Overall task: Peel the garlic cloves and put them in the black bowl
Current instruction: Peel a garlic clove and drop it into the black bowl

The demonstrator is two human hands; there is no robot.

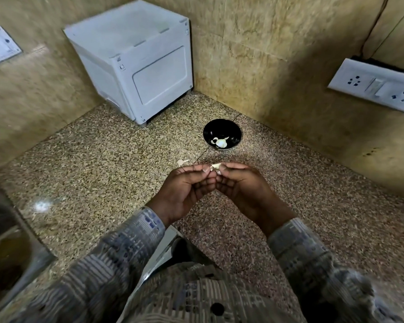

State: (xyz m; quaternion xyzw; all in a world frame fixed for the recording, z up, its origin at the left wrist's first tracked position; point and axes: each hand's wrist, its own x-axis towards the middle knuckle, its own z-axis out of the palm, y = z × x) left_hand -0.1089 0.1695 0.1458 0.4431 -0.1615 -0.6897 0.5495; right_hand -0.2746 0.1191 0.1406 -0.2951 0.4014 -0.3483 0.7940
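Nearest, patterned sleeves (135, 231) at the bottom edge. Just beyond, left hand (184, 190) and right hand (243, 190) held close, fingertips meeting, both pinching one garlic clove (215, 166) above the speckled tabletop (91, 159). Slightly left of it, scrap of peel (182, 162) lying on the stone. Farther, black bowl (219, 128) standing on the tabletop, apart from the hands, with peeled cloves (220, 142) inside. Last, white box (135, 61) in the corner, near the walls.

Bowl (222, 136) on counter (103, 159), right of box (135, 64).
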